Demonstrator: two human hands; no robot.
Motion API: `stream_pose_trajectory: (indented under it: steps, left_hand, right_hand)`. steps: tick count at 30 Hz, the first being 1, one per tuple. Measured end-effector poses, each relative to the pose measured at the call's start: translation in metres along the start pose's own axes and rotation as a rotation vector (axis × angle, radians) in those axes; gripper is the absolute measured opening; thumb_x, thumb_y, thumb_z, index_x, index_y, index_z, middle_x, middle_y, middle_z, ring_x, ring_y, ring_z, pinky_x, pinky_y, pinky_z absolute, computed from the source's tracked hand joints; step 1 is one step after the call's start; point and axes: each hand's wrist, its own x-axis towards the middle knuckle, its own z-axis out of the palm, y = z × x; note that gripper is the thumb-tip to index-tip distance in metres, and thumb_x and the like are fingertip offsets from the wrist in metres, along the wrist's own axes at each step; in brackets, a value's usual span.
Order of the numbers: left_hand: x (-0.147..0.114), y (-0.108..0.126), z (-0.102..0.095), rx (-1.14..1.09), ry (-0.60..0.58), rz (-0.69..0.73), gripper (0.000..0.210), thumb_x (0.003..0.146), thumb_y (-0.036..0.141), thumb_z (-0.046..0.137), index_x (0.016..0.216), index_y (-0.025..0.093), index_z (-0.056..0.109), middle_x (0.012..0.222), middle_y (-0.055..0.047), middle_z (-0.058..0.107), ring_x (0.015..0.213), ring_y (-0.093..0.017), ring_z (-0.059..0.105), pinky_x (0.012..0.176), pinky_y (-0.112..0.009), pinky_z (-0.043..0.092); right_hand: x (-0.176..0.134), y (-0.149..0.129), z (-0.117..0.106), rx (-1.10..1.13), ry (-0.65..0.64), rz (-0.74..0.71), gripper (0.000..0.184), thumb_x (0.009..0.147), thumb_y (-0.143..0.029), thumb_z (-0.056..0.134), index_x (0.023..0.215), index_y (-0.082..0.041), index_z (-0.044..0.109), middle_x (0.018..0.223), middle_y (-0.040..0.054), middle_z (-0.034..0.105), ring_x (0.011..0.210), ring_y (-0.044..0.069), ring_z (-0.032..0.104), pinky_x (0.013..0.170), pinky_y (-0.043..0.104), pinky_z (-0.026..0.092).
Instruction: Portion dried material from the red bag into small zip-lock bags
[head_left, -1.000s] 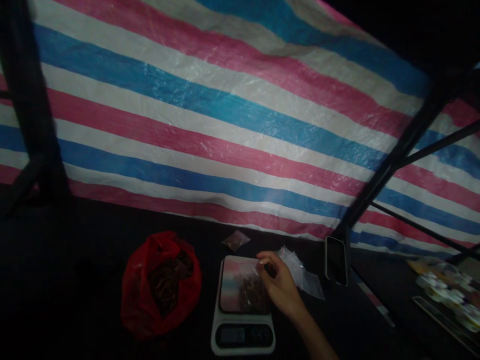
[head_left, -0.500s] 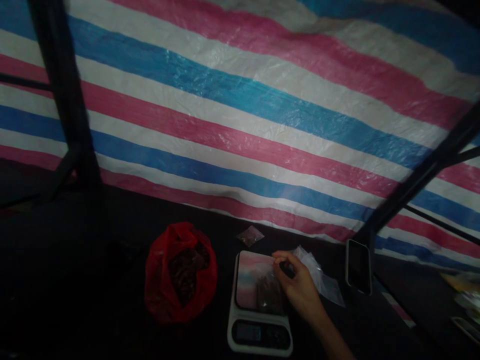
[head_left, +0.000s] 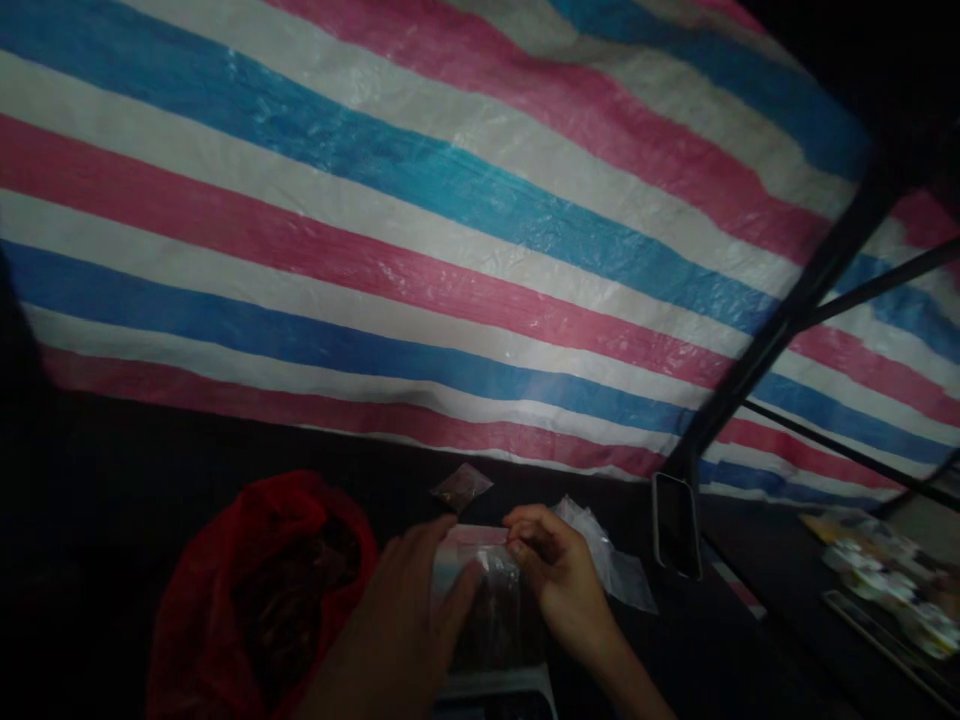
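A clear zip bag (head_left: 495, 605) with dark contents is over the kitchen scale (head_left: 487, 683), its top edge raised. My right hand (head_left: 559, 580) pinches the bag's upper right corner between thumb and fingers. On the other side is my left hand (head_left: 405, 620), its thumb spread from the fingers and close against the bag's left edge. Both hands and the bag cover much of the scale's plate. At the left, a red plastic bag (head_left: 195, 590) stands open with dark pieces (head_left: 289, 610) inside; the dim light hides what they are.
A small filled bag (head_left: 461, 487) lies behind the scale. Several flat clear bags (head_left: 611, 555) are to the right, beside a phone (head_left: 676, 525) leaning on a dark frame post (head_left: 739, 385). Striped plastic sheeting (head_left: 420, 280) hangs behind. Packets (head_left: 892, 590) lie far right.
My left hand has come into view and reached the bag. The bag's top is now held up by my right hand. The view has shifted right and closer.
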Motion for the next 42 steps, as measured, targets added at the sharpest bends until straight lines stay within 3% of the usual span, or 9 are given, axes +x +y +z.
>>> stream_pose_trajectory:
  steps: [2,5,10,17,20,25,31,35,42]
  left_hand:
    - [0.018,0.007,0.004,-0.106,-0.243,-0.1,0.03,0.092,0.041,0.062,0.106,0.023,0.082,0.108,-0.01,0.083,0.103,-0.031,0.077,0.094,-0.04,0.058]
    - [0.02,0.008,-0.005,-0.207,-0.315,-0.17,0.022,0.088,0.039,0.064,0.085,0.026,0.082,0.087,-0.002,0.084,0.083,-0.025,0.077,0.075,-0.03,0.056]
    - [0.014,0.012,-0.019,-0.293,-0.332,-0.3,0.027,0.087,0.044,0.063,0.09,0.026,0.083,0.086,0.0,0.084,0.081,-0.023,0.075,0.069,-0.028,0.051]
    - [0.021,0.012,-0.015,-0.32,-0.352,-0.38,0.035,0.09,0.05,0.061,0.097,0.024,0.084,0.085,0.001,0.082,0.08,-0.021,0.071,0.069,-0.026,0.049]
    - [0.02,0.01,-0.013,-0.351,-0.341,-0.391,0.033,0.089,0.05,0.063,0.094,0.024,0.083,0.081,0.002,0.08,0.075,-0.019,0.07,0.064,-0.024,0.049]
    - [0.022,0.013,-0.01,-0.4,-0.326,-0.409,0.028,0.086,0.046,0.068,0.093,0.024,0.083,0.08,0.003,0.08,0.076,-0.019,0.073,0.065,-0.023,0.052]
    - [0.023,0.015,-0.007,-0.381,-0.333,-0.355,0.029,0.086,0.048,0.067,0.093,0.025,0.084,0.085,0.003,0.082,0.082,-0.02,0.074,0.069,-0.024,0.054]
    - [0.021,0.017,-0.007,-0.35,-0.319,-0.405,0.03,0.086,0.049,0.067,0.09,0.024,0.083,0.082,0.003,0.081,0.081,-0.02,0.075,0.069,-0.024,0.053]
    - [0.021,0.019,-0.003,-0.291,-0.272,-0.434,0.032,0.08,0.051,0.066,0.075,0.021,0.077,0.074,0.002,0.077,0.073,-0.019,0.069,0.063,-0.025,0.05]
  right_hand:
    - [-0.001,-0.003,0.005,0.002,-0.039,0.002,0.013,0.083,-0.03,0.071,0.094,-0.024,0.074,0.078,-0.0001,0.07,0.077,0.02,0.066,0.072,0.03,0.05]
    - [-0.007,-0.005,0.012,-0.05,-0.064,-0.057,0.011,0.088,-0.026,0.068,0.095,-0.026,0.076,0.084,0.0004,0.069,0.081,0.019,0.064,0.076,0.03,0.049]
    - [-0.016,-0.006,0.014,-0.104,-0.04,-0.095,0.016,0.088,-0.03,0.072,0.103,-0.028,0.078,0.086,0.0027,0.072,0.08,0.021,0.064,0.077,0.034,0.051]
    - [-0.019,-0.016,0.024,-0.012,-0.012,-0.035,0.012,0.086,-0.028,0.072,0.098,-0.028,0.073,0.073,-0.0024,0.069,0.071,0.017,0.063,0.069,0.028,0.053]
    - [-0.021,-0.02,0.028,0.04,-0.015,-0.016,0.005,0.087,-0.026,0.07,0.091,-0.028,0.068,0.073,-0.0038,0.065,0.068,0.015,0.062,0.065,0.025,0.052]
    - [-0.021,-0.017,0.031,0.108,-0.01,0.055,0.017,0.09,-0.029,0.068,0.107,-0.027,0.066,0.079,-0.0037,0.065,0.072,0.015,0.062,0.068,0.025,0.053]
    - [-0.021,-0.013,0.03,0.135,0.031,0.064,0.014,0.088,-0.028,0.069,0.101,-0.026,0.064,0.078,-0.0044,0.065,0.071,0.014,0.061,0.065,0.024,0.051]
    - [-0.021,-0.013,0.026,0.09,0.02,0.041,0.027,0.091,-0.029,0.069,0.118,-0.026,0.065,0.084,-0.0026,0.068,0.078,0.016,0.063,0.073,0.028,0.051]
    - [-0.018,-0.006,0.025,-0.006,0.03,-0.006,0.024,0.091,-0.024,0.065,0.116,-0.027,0.065,0.079,-0.0044,0.066,0.074,0.015,0.061,0.073,0.028,0.048]
